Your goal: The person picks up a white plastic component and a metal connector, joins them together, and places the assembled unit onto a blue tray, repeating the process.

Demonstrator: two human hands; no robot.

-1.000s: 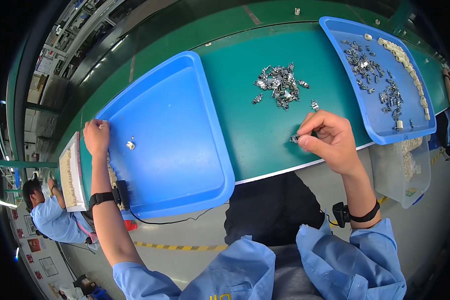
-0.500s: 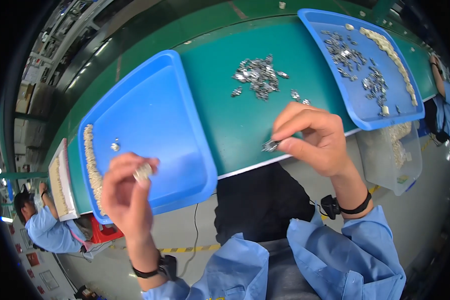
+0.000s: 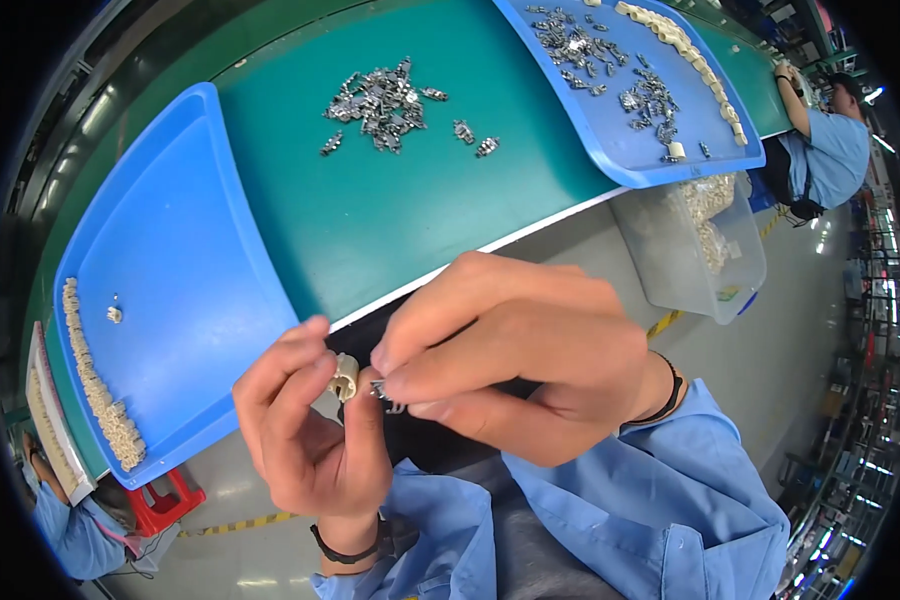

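My left hand (image 3: 315, 430) is closed on a cream-coloured hollow cylindrical piece (image 3: 346, 377), pinched between thumb and fingers with its open end turned toward my right hand. Between the thumb and fingertips of my right hand (image 3: 540, 350) is a small silver metal piece (image 3: 378, 388), mostly hidden by the fingers. Its visible tip lies close beside the cream piece; I cannot tell whether they touch. Both hands are in front of the table edge, above my lap. A pile of similar metal pieces (image 3: 378, 108) lies on the green tabletop (image 3: 340, 220), with several loose ones around it.
At left, a blue tray (image 3: 185, 230) holds a row of cream pieces (image 3: 100, 395) and one apart. Another blue tray (image 3: 610, 130) at right contains metal pieces and cream cylinders. Below it stands a clear bin (image 3: 660, 250). A red stool (image 3: 165, 502) and other people are beyond both sides.
My two hands have come together in front of the table, bringing the cream piece and the metal piece close to each other. The view has shifted to the right.
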